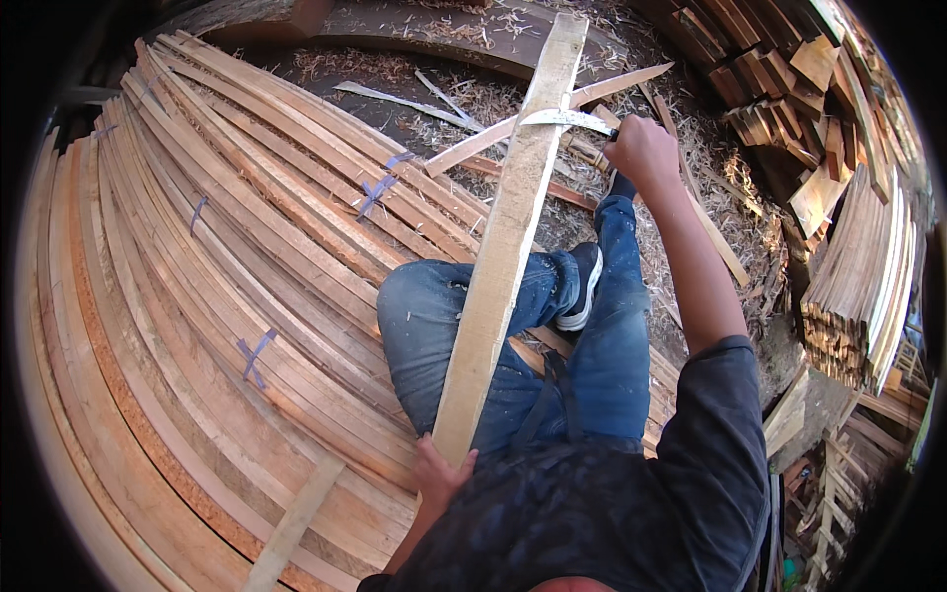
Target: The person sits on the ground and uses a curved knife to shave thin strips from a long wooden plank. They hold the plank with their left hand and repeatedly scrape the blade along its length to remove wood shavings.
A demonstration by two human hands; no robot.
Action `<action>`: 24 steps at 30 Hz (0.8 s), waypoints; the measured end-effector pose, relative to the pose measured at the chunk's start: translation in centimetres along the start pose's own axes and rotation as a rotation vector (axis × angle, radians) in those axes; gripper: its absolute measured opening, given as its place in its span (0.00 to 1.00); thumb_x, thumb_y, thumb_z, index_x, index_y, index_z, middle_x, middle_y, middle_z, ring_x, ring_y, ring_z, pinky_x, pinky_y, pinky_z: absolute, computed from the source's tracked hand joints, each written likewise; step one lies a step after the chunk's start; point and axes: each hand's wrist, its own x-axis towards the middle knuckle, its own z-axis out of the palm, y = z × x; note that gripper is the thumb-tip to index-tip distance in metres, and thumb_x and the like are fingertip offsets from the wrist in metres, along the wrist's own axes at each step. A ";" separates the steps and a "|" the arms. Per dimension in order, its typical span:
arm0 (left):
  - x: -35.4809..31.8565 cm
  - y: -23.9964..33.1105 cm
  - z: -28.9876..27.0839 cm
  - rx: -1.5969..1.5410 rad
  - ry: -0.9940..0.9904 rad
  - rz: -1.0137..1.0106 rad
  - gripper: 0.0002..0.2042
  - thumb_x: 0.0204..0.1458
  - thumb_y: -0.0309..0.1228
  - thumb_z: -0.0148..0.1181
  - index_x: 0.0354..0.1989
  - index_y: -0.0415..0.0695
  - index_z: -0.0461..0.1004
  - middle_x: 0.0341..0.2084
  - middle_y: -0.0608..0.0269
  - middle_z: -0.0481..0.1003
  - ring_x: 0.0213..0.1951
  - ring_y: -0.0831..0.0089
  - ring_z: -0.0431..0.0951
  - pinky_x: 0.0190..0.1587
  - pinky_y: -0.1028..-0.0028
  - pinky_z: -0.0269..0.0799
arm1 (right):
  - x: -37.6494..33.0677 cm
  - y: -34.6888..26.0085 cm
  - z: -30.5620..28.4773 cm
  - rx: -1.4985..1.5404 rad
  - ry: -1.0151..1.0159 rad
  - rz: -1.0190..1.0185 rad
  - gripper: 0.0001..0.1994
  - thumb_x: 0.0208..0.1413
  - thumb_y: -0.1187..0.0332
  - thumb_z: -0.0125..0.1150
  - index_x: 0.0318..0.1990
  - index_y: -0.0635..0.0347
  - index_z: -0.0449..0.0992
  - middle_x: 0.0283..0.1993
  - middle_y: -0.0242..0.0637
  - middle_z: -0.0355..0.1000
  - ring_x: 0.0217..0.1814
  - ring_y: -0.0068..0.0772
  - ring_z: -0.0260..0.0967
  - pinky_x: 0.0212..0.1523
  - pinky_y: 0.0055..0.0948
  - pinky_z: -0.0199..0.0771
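Across plank point(505, 247), right hand point(641, 148) gripping blade point(564, 118)

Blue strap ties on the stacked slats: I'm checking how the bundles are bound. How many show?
4: blue strap ties at the stack's far left, upper left, upper middle and lower middle. Others may be hidden.

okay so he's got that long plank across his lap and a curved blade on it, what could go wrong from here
1. The right hand holds a curved blade across the long plank; a slip could swing it toward the bent legs just below.
2. The left hand steadies only the plank's near end, so the plank may twist or kick under a stroke.
3. Shavings and loose offcuts litter the ground by the shoe, and footing could slide.
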 end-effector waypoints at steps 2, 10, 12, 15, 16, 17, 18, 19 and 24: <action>0.2 0.7 -0.4 0.044 0.057 0.041 0.46 0.41 0.60 0.66 0.56 0.31 0.58 0.40 0.38 0.71 0.40 0.41 0.75 0.40 0.51 0.71 | 2.2 1.2 0.8 -0.050 -0.054 0.005 0.10 0.44 0.64 0.61 0.30 0.62 0.81 0.34 0.49 0.78 0.37 0.49 0.78 0.39 0.42 0.78; 0.3 1.1 -0.9 0.055 0.025 0.038 0.43 0.42 0.58 0.66 0.54 0.32 0.59 0.39 0.40 0.70 0.40 0.40 0.74 0.39 0.51 0.71 | 4.8 2.1 2.6 0.018 0.106 0.134 0.12 0.46 0.62 0.60 0.32 0.62 0.81 0.37 0.50 0.78 0.40 0.51 0.78 0.41 0.43 0.78; 0.6 1.1 -1.4 0.076 -0.024 0.024 0.43 0.43 0.58 0.66 0.54 0.32 0.59 0.40 0.39 0.70 0.40 0.40 0.74 0.40 0.50 0.70 | 6.0 3.6 1.3 0.053 0.107 0.201 0.14 0.48 0.60 0.59 0.33 0.62 0.81 0.38 0.50 0.78 0.41 0.51 0.78 0.42 0.42 0.78; 0.8 0.7 -1.3 0.063 -0.034 0.047 0.42 0.43 0.57 0.66 0.54 0.32 0.58 0.40 0.38 0.69 0.41 0.39 0.73 0.41 0.49 0.69 | 5.8 3.8 -0.2 0.070 0.137 0.175 0.14 0.48 0.60 0.59 0.32 0.63 0.81 0.37 0.51 0.78 0.40 0.51 0.78 0.43 0.42 0.78; 0.9 0.6 -1.3 0.050 -0.028 0.062 0.42 0.43 0.57 0.66 0.54 0.32 0.58 0.41 0.38 0.69 0.41 0.38 0.73 0.42 0.49 0.69 | 4.9 3.7 -0.6 0.102 0.127 0.119 0.14 0.47 0.60 0.59 0.31 0.63 0.81 0.36 0.52 0.78 0.38 0.52 0.77 0.42 0.43 0.78; 1.1 0.5 -1.1 0.034 -0.031 0.061 0.42 0.43 0.57 0.66 0.54 0.32 0.58 0.40 0.38 0.69 0.41 0.38 0.73 0.42 0.49 0.69 | 3.8 3.1 -0.7 0.081 0.138 0.063 0.13 0.47 0.61 0.59 0.29 0.63 0.81 0.33 0.51 0.78 0.37 0.52 0.77 0.41 0.45 0.77; 1.0 0.4 -1.0 0.017 -0.035 0.046 0.42 0.43 0.57 0.66 0.54 0.33 0.58 0.40 0.37 0.69 0.41 0.38 0.73 0.42 0.49 0.69 | 1.8 1.9 -1.2 0.131 0.092 -0.017 0.12 0.47 0.62 0.59 0.27 0.63 0.81 0.31 0.51 0.77 0.35 0.52 0.77 0.38 0.45 0.77; 0.7 0.4 -0.8 0.001 -0.042 0.027 0.42 0.43 0.57 0.66 0.54 0.33 0.58 0.40 0.37 0.69 0.41 0.38 0.73 0.42 0.49 0.69 | -0.5 0.6 -1.5 0.106 0.047 -0.129 0.12 0.46 0.63 0.59 0.25 0.63 0.80 0.28 0.51 0.77 0.33 0.51 0.77 0.36 0.45 0.77; 0.6 0.8 -0.8 0.028 -0.045 -0.038 0.44 0.41 0.58 0.67 0.55 0.33 0.58 0.39 0.37 0.70 0.41 0.39 0.74 0.42 0.50 0.69 | -4.3 -0.4 1.4 0.089 -0.118 -0.210 0.09 0.42 0.64 0.60 0.24 0.61 0.79 0.25 0.51 0.75 0.30 0.51 0.76 0.35 0.45 0.77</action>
